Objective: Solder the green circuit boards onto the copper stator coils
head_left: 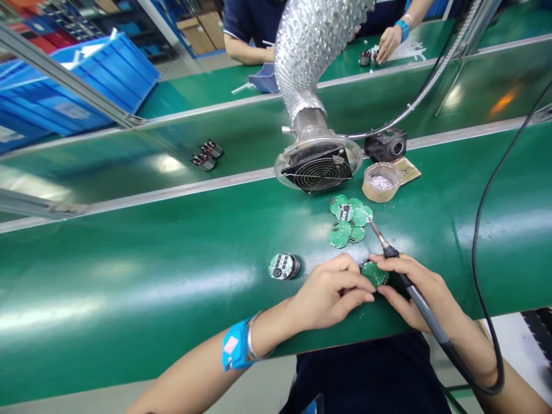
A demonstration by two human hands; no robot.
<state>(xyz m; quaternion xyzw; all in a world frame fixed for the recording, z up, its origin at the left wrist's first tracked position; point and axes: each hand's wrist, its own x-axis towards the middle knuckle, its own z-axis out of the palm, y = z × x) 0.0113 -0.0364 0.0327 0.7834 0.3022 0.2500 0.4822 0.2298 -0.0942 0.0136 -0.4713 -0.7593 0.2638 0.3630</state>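
My left hand [330, 290], with a blue band on its wrist, is closed with thumb and fingertips pinching the left edge of a round green circuit board [374, 275]. My right hand [425, 287] grips a soldering iron [425, 310], whose metal tip points up and away toward a cluster of boards. Its thumb and fingertips also touch the right side of the same board. What lies under this board is mostly hidden. Several loose round circuit boards [340, 234] lie overlapping just beyond the hands. To the left stands a short cylindrical part [283, 267] topped with a round board.
A fume extractor fan [321, 169] on a silver duct [317, 52] hangs over the bench [194, 247]. Behind the boards sit a round solder-filled tub [379, 183] and a black holder [386, 145]. The iron's black cable loops at right. Across the divider, other people work near blue bins [99, 75].
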